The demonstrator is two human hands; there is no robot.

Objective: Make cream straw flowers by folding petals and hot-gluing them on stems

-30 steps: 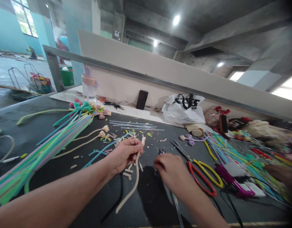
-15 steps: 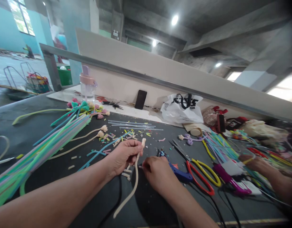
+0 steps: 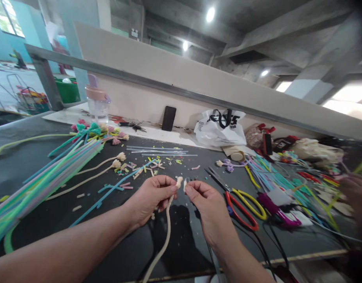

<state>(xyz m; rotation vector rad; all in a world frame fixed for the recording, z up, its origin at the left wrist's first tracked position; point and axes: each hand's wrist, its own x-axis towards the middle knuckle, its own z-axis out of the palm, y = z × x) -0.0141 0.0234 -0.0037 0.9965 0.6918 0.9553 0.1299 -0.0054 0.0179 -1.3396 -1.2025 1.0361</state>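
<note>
My left hand [image 3: 156, 194] pinches a long cream cord [image 3: 168, 224] near its knobbed top end, and the cord hangs down toward the table's front edge. Close beside it, my right hand [image 3: 205, 200] pinches a short cream piece [image 3: 185, 184], held upright a small gap from the cord's tip. Two more cream stems with knotted ends [image 3: 110, 162] lie to the left, near a blue cord [image 3: 110, 196]. Small cut bits in several colours are scattered behind my hands. Scissors with red and yellow handles [image 3: 242, 208] lie right of my right hand.
A bundle of coloured cords [image 3: 57, 173] covers the left. Clear sticks [image 3: 160, 151], a bottle [image 3: 97, 102], a phone [image 3: 169, 118] and a white bag [image 3: 220, 129] are farther back. A purple glue gun [image 3: 278, 210] and another person's hand [image 3: 356, 192] are at the right.
My right hand has risen from the table to beside the cord's tip, now with a short cream piece. The other person's hand has moved right. The view has shifted slightly.
</note>
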